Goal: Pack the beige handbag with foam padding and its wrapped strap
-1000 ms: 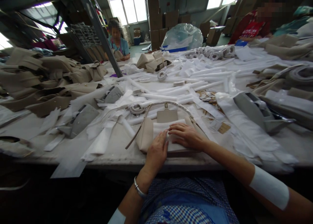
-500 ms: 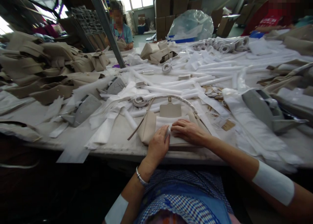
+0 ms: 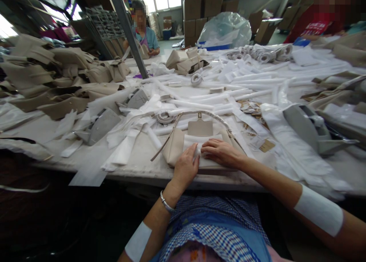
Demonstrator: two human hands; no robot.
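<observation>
You're pressing left hand (image 3: 187, 165) and right hand (image 3: 220, 152) flat, fingers spread, on white tissue sheet (image 3: 200, 142) | pinning it over beige leather handbag (image 3: 175, 149) | bag lying at desk (image 3: 137, 166) edge.

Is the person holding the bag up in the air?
No, the beige bag lies flat on the table, with the left hand and right hand pressing white paper on it.

The left hand (image 3: 187, 166) and right hand (image 3: 219, 152) have drawn together on the white wrapping (image 3: 197, 141).
</observation>
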